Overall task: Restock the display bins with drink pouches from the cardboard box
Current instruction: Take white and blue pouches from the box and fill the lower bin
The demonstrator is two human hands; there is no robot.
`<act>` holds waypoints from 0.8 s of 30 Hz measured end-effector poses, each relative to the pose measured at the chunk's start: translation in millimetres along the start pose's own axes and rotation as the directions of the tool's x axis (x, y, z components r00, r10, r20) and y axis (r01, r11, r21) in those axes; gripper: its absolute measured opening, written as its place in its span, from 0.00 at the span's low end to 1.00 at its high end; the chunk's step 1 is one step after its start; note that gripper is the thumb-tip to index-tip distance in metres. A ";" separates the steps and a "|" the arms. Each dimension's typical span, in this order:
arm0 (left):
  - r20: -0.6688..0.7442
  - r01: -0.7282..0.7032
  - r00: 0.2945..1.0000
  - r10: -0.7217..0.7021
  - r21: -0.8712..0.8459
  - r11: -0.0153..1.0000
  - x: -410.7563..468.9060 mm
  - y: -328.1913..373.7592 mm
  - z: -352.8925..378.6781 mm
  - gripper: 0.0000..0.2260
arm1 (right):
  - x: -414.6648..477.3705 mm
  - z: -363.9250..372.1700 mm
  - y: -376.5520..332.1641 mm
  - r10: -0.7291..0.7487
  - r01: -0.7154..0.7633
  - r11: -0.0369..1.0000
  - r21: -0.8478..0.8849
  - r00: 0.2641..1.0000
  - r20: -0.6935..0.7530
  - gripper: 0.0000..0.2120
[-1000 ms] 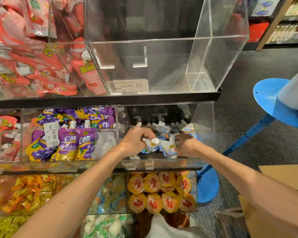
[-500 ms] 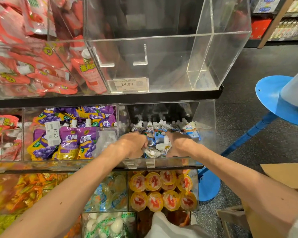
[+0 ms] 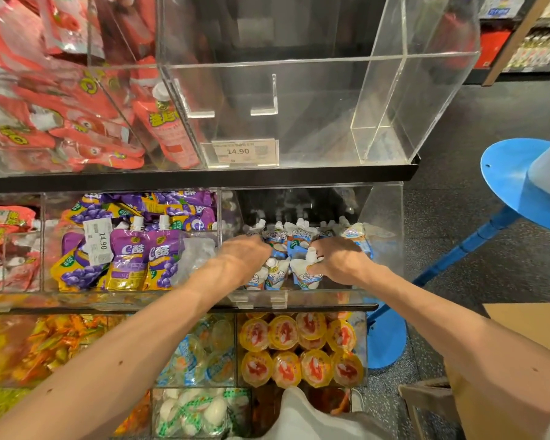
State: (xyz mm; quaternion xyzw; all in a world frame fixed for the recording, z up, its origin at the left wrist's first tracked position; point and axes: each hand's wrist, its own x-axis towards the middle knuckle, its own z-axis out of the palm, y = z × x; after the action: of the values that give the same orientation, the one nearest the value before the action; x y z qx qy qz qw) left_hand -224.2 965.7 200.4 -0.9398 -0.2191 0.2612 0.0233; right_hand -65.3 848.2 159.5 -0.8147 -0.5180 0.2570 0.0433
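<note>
Head camera view of a shop aisle: a person leans into a tiered rack of clear acrylic bins, both bare forearms stretched to the right-hand bin (image 3: 385,223) on the middle shelf. That bin holds the blue-and-white drink pouches (image 3: 299,238), white caps up, standing in a rough row at the back, with a few more standing in front between the two hands.

The left hand (image 3: 242,256) lies knuckles-up on the pouches at the bin's left side, its fingertips buried among them, so whether it grips one cannot be told. The right hand (image 3: 340,262) curls thumb and fingers round the neck of a front pouch.

Just to the left, a neighbouring bin is packed with purple grape pouches (image 3: 131,258) behind a 14.90 label (image 3: 98,241). A black shelf edge (image 3: 204,176) divides this tier from the one above, where red pouches (image 3: 77,122) fill the left bins beside a tall clear bin (image 3: 426,90) bearing its own price tag (image 3: 245,151). Below, yellow-lidded jelly cups (image 3: 299,347) sit stacked in a lower bin.

Dark speckled flooring (image 3: 489,265) runs to the right of the rack, where a blue stand (image 3: 508,173) rises on a slanting leg. The cardboard box (image 3: 527,322) sits at the lower right edge, partly behind the right forearm. More stocked shelves (image 3: 540,42) line the far background.
</note>
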 end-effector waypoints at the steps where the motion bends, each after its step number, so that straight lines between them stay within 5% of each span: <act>1: 0.004 -0.002 1.000 0.001 0.027 1.000 -0.2 0.7 0.6 0.16 | -0.4 0.3 -0.5 -0.009 0.009 1.000 -0.011 1.000 -0.016 0.15; 9: 0.025 -0.071 0.997 0.071 0.022 0.997 9.2 -1.5 7.8 0.23 | 1.5 1.3 -2.8 -0.013 0.013 1.000 0.000 0.999 0.038 0.16; 14: -0.114 -0.138 0.982 0.150 0.112 0.984 3.3 0.8 6.1 0.08 | -0.1 2.7 -8.0 -0.017 0.014 0.998 0.059 0.999 0.048 0.22; 18: -0.117 -0.135 0.980 0.159 0.191 0.972 -1.4 3.4 3.7 0.09 | 1.0 1.1 -13.5 -0.026 0.026 1.000 -0.012 0.999 0.021 0.19; 24: 0.064 -0.007 0.998 0.019 -0.176 0.984 -1.6 2.3 -10.3 0.22 | 1.4 3.5 -5.7 -0.019 0.023 0.998 -0.057 0.998 0.056 0.20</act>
State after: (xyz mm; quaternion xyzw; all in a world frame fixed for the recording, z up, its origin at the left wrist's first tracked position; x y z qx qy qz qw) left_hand -219.3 963.8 209.8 -0.9305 -0.2360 0.2718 -0.0686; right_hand -71.1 851.3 157.9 -0.8028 -0.5348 0.2636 0.0081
